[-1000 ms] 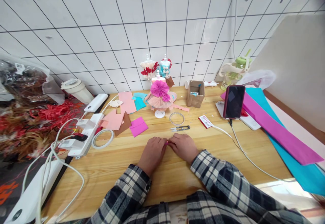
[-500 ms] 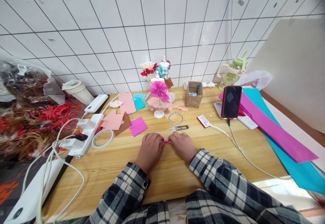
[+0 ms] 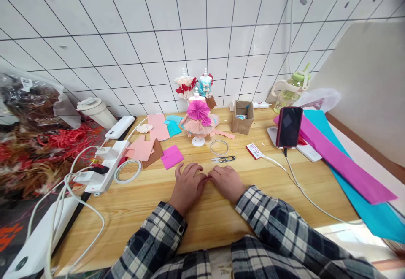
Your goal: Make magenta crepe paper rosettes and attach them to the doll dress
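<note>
My left hand [image 3: 189,186] and my right hand [image 3: 227,182] meet above the wooden table, fingertips touching. Between them only a tiny bit of a magenta strip [image 3: 208,178] shows; the rest is hidden by the fingers. The left thumb and index tip are pinched toward the strip, while its other fingers are partly raised. On the right, the fingers are curled together around the strip's end. Thread snips [image 3: 223,159] lie just beyond the hands, below a ring of tape [image 3: 219,147]. A folded magenta paper [image 3: 172,157] rests to the upper left.
Small dressed mannequins [image 3: 198,114] stand near the tiled wall, beside a cardboard box [image 3: 242,117]. At left are a power strip [image 3: 110,167], cables and a white tape roll [image 3: 119,180]. A phone [image 3: 289,127] and long paper sheets [image 3: 344,161] occupy the right.
The fingertips of both hands have come closer together, covering most of the magenta strip. Some of my left fingers have lifted and spread.
</note>
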`<state>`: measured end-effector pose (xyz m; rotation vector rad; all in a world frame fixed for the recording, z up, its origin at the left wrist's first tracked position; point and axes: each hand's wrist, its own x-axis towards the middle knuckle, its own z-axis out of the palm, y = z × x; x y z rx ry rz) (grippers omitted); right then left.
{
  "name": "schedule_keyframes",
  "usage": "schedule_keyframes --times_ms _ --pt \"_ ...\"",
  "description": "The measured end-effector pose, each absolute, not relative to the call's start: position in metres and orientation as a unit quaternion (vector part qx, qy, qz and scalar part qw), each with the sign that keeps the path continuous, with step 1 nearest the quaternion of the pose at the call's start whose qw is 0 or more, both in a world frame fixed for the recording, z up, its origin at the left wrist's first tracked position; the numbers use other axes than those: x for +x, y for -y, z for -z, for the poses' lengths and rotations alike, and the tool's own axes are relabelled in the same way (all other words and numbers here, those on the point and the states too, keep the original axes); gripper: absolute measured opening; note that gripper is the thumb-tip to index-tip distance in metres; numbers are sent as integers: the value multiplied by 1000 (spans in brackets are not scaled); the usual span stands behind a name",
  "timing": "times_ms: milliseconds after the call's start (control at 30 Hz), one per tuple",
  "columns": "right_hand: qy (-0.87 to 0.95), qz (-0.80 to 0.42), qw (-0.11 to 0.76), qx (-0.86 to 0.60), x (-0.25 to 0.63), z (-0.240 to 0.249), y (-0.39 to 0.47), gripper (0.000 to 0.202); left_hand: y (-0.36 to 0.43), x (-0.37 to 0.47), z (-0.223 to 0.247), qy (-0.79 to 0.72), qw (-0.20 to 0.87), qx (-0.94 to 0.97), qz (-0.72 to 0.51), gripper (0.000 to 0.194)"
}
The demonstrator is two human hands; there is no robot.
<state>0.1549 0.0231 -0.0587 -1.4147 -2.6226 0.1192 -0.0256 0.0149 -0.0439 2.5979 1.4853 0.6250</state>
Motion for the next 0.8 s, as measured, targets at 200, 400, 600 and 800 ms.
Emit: schedule_keyframes --times_ms 200,400,600,800 --pt "875 -37 101 -472 156 60 -23 25 -16 -25 40 -489 64 843 -214 17" --pt "870 -46 114 -477 155 62 -24 29 -17 -26 42 -497 85 838 -208 17" --pt "868 -53 125 -478 158 62 -25 29 -22 -28 50 -500 114 827 -228 16" --pt "871 -62 142 -467 154 60 -22 26 -24 -29 53 -509 140 817 -231 13"
